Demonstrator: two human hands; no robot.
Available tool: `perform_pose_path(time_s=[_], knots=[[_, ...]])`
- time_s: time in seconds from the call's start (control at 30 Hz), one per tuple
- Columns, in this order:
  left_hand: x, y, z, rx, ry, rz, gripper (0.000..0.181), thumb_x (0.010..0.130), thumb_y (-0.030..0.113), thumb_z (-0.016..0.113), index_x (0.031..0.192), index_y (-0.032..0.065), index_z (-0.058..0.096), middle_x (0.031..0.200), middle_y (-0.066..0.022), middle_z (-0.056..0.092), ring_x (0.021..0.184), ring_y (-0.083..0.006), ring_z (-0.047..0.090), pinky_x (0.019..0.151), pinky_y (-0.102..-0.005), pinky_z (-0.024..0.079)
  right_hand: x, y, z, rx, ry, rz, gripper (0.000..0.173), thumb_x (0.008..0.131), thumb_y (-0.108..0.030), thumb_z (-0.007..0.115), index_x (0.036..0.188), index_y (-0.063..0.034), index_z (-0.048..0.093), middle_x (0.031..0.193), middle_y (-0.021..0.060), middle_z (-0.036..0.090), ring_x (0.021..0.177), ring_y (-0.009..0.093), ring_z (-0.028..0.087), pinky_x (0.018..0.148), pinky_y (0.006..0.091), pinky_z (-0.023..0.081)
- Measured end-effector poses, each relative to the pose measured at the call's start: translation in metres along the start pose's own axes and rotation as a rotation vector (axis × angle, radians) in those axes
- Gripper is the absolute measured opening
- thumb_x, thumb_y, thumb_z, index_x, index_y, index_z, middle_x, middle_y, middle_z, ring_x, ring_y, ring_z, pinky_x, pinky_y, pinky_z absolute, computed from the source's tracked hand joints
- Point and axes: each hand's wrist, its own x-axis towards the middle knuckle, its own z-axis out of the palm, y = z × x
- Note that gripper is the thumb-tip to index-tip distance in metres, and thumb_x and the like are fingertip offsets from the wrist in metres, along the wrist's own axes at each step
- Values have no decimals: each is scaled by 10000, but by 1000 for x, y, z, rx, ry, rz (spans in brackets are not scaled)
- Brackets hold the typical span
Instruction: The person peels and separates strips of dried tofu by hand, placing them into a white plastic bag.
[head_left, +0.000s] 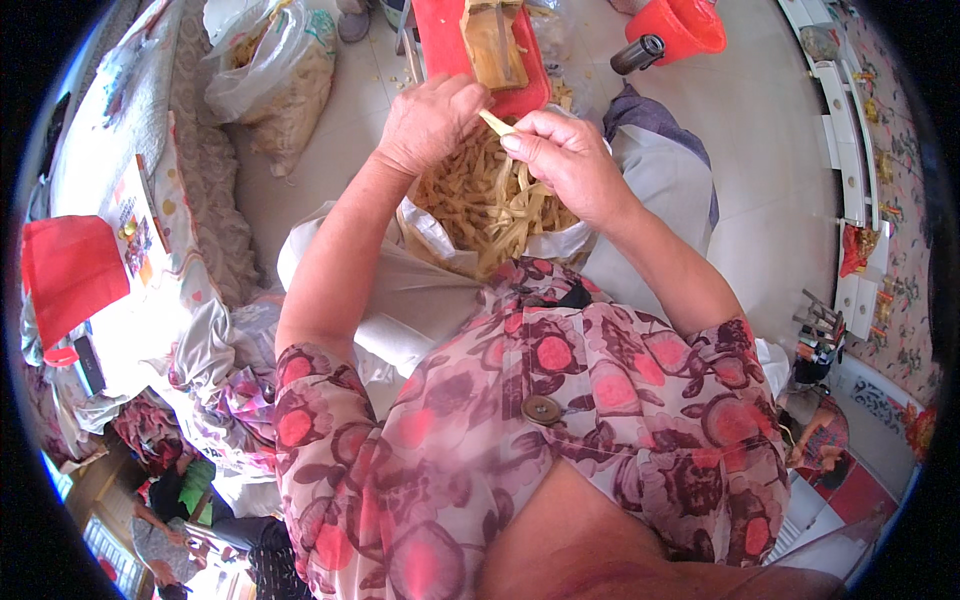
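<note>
My right hand (570, 165) pinches a pale yellow strip (496, 124) of dried plant-like material between thumb and fingers. The strip's upper end meets the curled fingers of my left hand (439, 120), which grips it there; those fingertips are partly hidden. Below both hands, an open white sack (439, 236) sits between my knees. Inside it lie many tan-yellow pieces and longer strips (480, 195) of similar material. Just beyond my hands, a worn wooden block (491, 49) with a groove along its length rests on a red bench or board (536, 90).
A plastic-lined sack (289, 112) of similar pieces stands on the tiled floor to the left. At far right are a red bucket (682, 34) and a dark cylindrical bottle (637, 54). A cloth-covered bed or couch (127, 97) runs along the left. Other people (169, 544) sit behind me.
</note>
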Motion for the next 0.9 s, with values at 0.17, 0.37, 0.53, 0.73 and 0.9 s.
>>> perform_pose_path(time_s=[0.17, 0.37, 0.53, 0.73, 0.9], knots=[[6, 9, 11, -209, -51, -373, 132, 866, 190, 551, 967, 108, 539, 795, -101, 579, 691, -300, 598, 600, -387, 487, 26, 20, -18, -128, 139, -40, 177, 880, -200, 600, 855, -27, 630, 635, -64, 475, 569, 17, 393, 490, 195, 301], [14, 8, 24, -1311, -20, -731, 198, 933, 235, 529, 1024, 59, 542, 682, 16, 531, 573, -68, 471, 492, -225, 385, 60, 53, -43, 13, 261, -4, 159, 860, -174, 628, 839, -16, 632, 588, -55, 463, 509, 15, 372, 451, 186, 276], [24, 6, 30, -878, 157, -640, 220, 918, 252, 555, 971, 44, 601, 717, 6, 563, 634, -93, 507, 552, -244, 421, 69, 51, -45, -14, 278, -95, 223, 840, -219, 635, 800, -1, 655, 590, -15, 540, 526, 50, 459, 471, 231, 353], [34, 8, 24, -572, 46, -687, 308, 863, 301, 553, 997, 28, 601, 832, -150, 647, 779, -254, 627, 730, -350, 475, 86, 55, -48, -150, 297, -94, 195, 863, -214, 603, 789, -36, 637, 585, -26, 498, 522, 44, 412, 473, 212, 328], [25, 17, 21, -194, -131, -660, 278, 869, 275, 538, 1000, 41, 613, 817, -167, 646, 772, -289, 637, 728, -375, 489, 89, 90, -53, -328, 321, 185, 234, 871, -238, 570, 758, -44, 637, 595, 67, 593, 502, 122, 502, 521, 262, 438]])
